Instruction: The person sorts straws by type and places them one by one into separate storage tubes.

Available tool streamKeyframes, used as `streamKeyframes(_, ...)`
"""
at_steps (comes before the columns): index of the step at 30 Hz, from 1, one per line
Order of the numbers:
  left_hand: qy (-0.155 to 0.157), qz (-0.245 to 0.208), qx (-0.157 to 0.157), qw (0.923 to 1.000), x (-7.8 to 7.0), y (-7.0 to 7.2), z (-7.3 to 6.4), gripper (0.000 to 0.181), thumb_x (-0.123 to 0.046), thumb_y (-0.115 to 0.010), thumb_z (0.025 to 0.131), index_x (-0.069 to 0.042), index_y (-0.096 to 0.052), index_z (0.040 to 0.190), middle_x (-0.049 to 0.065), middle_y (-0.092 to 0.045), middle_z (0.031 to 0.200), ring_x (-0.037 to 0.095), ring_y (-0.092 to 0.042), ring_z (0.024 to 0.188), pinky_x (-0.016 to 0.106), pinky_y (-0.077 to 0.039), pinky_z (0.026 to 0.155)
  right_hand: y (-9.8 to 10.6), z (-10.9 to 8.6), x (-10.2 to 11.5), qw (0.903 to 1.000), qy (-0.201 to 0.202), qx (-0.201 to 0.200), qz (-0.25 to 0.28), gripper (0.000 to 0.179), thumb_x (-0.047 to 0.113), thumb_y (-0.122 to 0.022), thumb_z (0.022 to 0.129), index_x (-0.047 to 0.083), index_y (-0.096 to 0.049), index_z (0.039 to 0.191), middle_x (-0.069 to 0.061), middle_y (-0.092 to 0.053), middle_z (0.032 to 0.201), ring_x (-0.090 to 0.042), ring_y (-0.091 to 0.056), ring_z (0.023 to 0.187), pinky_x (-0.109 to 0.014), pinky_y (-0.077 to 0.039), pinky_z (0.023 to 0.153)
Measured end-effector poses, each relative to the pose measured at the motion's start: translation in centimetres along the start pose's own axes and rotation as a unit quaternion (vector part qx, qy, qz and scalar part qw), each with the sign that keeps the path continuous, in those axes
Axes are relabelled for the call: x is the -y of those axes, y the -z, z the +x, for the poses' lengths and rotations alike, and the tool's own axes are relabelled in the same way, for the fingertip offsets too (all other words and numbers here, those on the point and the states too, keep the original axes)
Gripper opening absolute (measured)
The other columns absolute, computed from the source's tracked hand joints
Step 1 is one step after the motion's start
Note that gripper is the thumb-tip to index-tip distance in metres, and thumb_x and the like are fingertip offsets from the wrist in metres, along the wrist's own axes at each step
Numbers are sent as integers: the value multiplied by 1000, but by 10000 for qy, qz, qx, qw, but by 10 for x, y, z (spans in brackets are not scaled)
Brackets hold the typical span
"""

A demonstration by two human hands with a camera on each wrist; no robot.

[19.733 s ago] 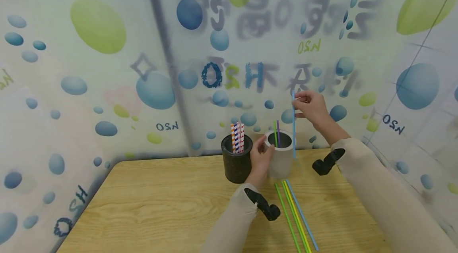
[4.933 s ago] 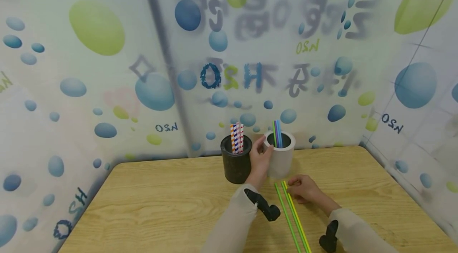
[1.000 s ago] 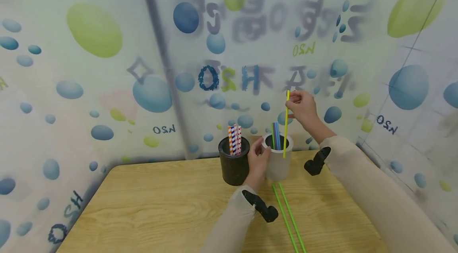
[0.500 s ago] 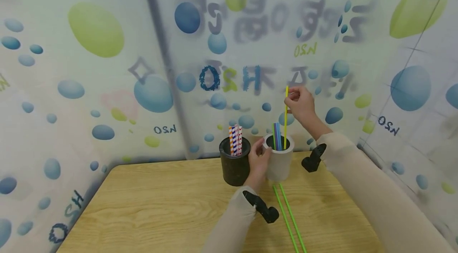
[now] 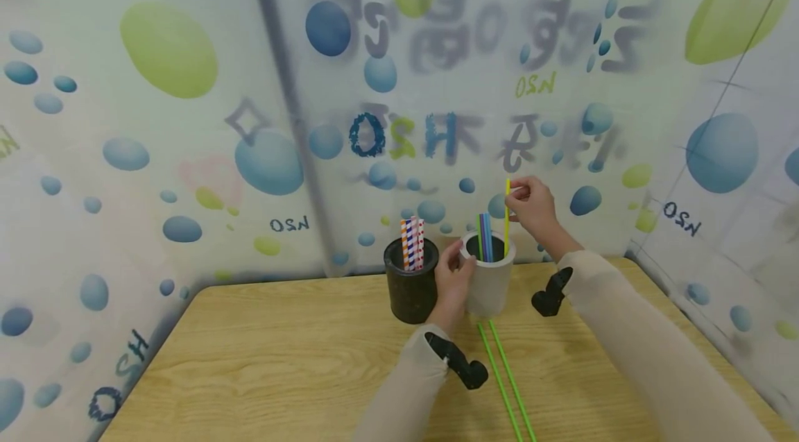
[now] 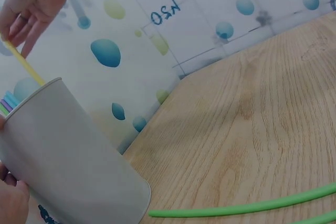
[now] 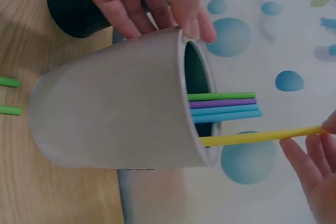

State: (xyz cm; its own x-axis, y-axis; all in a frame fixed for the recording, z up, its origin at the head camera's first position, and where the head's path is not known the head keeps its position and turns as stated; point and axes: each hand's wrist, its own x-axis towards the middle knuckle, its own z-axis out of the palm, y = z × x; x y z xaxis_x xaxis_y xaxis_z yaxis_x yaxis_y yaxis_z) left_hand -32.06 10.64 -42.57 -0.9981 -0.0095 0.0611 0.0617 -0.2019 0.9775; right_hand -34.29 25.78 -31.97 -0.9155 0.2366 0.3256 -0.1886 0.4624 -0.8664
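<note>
My right hand [image 5: 533, 207] pinches a yellow straw [image 5: 507, 220] near its top, and the straw's lower end is inside the light grey cup [image 5: 490, 289]. In the right wrist view, the yellow straw [image 7: 247, 137] slants across the cup's mouth. My left hand [image 5: 452, 282] grips that cup at the left of its rim, thumb toward the front. A green straw [image 7: 223, 96], a purple straw [image 7: 231, 103] and two blue straws [image 7: 231, 113] stand together in it, their lower parts hidden. Two green straws [image 5: 507, 372] lie side by side on the table in front of the cup.
Left of the grey cup stands a black cup [image 5: 412, 296] with several striped and dotted paper straws [image 5: 412, 244]. Both cups are near the back edge of the wooden table [image 5: 281, 359]. A patterned curtain [image 5: 187, 206] hangs behind.
Two blue straws have gone into the grey cup since the oldest frame. The yellow straw has left the table and been lowered into the cup's mouth. The left hand keeps its grip.
</note>
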Motion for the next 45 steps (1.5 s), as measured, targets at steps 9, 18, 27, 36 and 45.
streamKeyframes(9, -3, -37, -35, 10000, 0, 0, 1, 37, -7, -60, 86, -10, -55, 123, 8, -49, 128, 26, -42, 120, 40, -32, 103, -7, -4, -22, 9996, -198, 195, -56, 31, 3, -52, 85, -7, -48, 114, -18, -49, 96, -27, -52, 85, -37, -55, 67)
streamKeyframes(18, 121, 1, -6, 9999, -1, -2, 1, 37, -9, -59, 88, -13, -54, 124, 6, -48, 130, 25, -41, 122, 41, -31, 103, -12, -9, -31, 9965, -576, 565, -213, 33, 4, -52, 86, -6, -46, 116, -20, -50, 100, -28, -51, 87, -37, -54, 73)
streamKeyframes(27, 78, 12, 26, 10000, 0, -2, 1, 37, -9, -59, 88, -12, -54, 125, 7, -48, 130, 25, -41, 122, 40, -32, 103, -15, -8, -35, 9931, -758, 660, -599, 34, 6, -54, 84, -6, -47, 115, -20, -53, 100, -28, -54, 84, -33, -53, 74)
streamKeyframes(36, 13, -11, 0, 10000, -1, -1, 0, 37, -7, -59, 87, -10, -55, 123, 7, -50, 129, 25, -42, 121, 39, -32, 103, -21, -6, -38, 9896, -689, 725, -1036, 34, 8, -58, 81, -7, -51, 111, -22, -57, 98, -26, -58, 76, -31, -52, 66)
streamKeyframes(45, 84, 74, 3, 9999, -2, 0, 0, 36, -9, -60, 88, -12, -55, 123, 5, -50, 128, 24, -42, 121, 39, -32, 103, -24, -4, -40, 9886, -644, 735, -1141, 34, 10, -59, 83, -8, -52, 111, -25, -57, 103, -34, -57, 90, -40, -51, 77)
